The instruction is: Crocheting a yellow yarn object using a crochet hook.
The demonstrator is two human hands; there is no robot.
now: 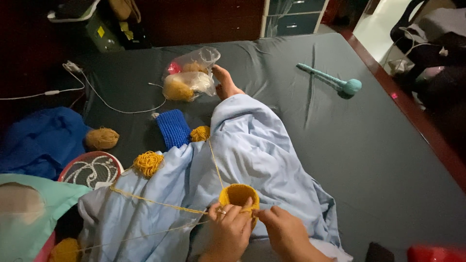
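Observation:
My left hand [228, 228] and my right hand [284, 230] meet over my lap, both pinching the near rim of a small round yellow crochet piece [238, 194]. The left hand wears a ring, and taut yellow yarn [155, 203] runs from it to the left. Another strand rises from the piece to a small yellow yarn ball [199, 133]. I cannot make out a hook. My legs are covered by light blue cloth [262, 155], with one bare foot [224, 82] sticking out on the dark bedsheet [378, 145].
A blue knitted piece [173, 128], a loose yellow yarn tangle [147, 163] and a tan yarn ball [102, 138] lie left. Clear bags of yarn [189, 77] sit beyond the foot. A teal stick-like tool [335, 81] lies right. A red-rimmed round racket [92, 170] rests at left.

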